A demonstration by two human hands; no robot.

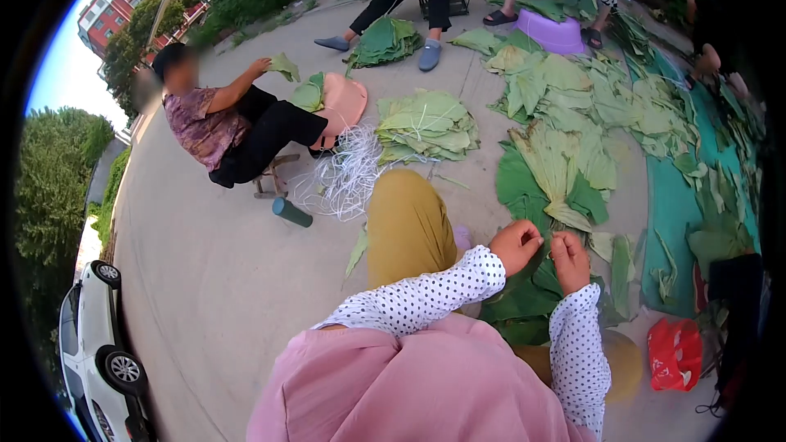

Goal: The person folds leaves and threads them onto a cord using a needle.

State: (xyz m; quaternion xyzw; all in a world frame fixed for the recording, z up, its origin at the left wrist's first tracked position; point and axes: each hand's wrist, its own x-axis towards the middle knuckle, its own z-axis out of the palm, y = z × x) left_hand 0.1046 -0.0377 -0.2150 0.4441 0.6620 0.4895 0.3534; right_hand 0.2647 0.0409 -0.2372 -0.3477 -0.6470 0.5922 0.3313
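My left hand point(517, 247) is closed, thumb and fingertips pinched together, just above a stack of large green leaves point(524, 299) by my knees. Close beside it on the right, my right hand point(568, 263) is pinched too, a small gap between the two. Whatever the fingertips hold is too small to make out. Directly beyond them lies a fanned bunch of pale, wilted leaves point(558, 165) on darker green ones, stems pointing toward me. Past my raised left knee is a tangle of white string point(350, 170), next to a tied leaf bundle point(427, 125).
A seated person point(214, 119) at left holds a leaf near a pink basin point(340, 105). Two more people sit at the back, near a purple basin point(550, 33). A dark green bottle point(292, 211), a red bag point(675, 352) and a parked white car point(97, 352) are around.
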